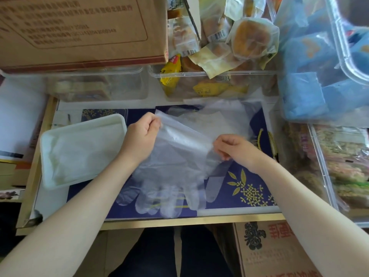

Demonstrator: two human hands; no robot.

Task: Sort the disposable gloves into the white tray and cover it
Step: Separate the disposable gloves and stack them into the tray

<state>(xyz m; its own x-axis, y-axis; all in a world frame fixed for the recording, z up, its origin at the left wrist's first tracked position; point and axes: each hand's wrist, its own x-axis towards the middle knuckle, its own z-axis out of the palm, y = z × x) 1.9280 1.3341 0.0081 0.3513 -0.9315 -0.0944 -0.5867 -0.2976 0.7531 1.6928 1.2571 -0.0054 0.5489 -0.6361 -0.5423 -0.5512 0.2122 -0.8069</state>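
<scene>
A clear disposable glove (175, 168) is stretched between my hands above the blue patterned surface, its fingers hanging toward me. My left hand (142, 134) pinches the glove's cuff corner at the upper left. My right hand (233, 149) pinches its right edge. More clear gloves (217, 118) lie in a loose pile behind it. The white tray (50, 144) sits to the left of my left hand, with thin clear plastic lying inside it. No cover for the tray is visible.
Clear bins (215, 84) of wrapped snacks line the back, under a cardboard box (79, 29). Blue packets (305, 80) crowd the right rear, and a clear bin (329, 166) stands at the right. Another box (275, 250) sits below the table's front edge.
</scene>
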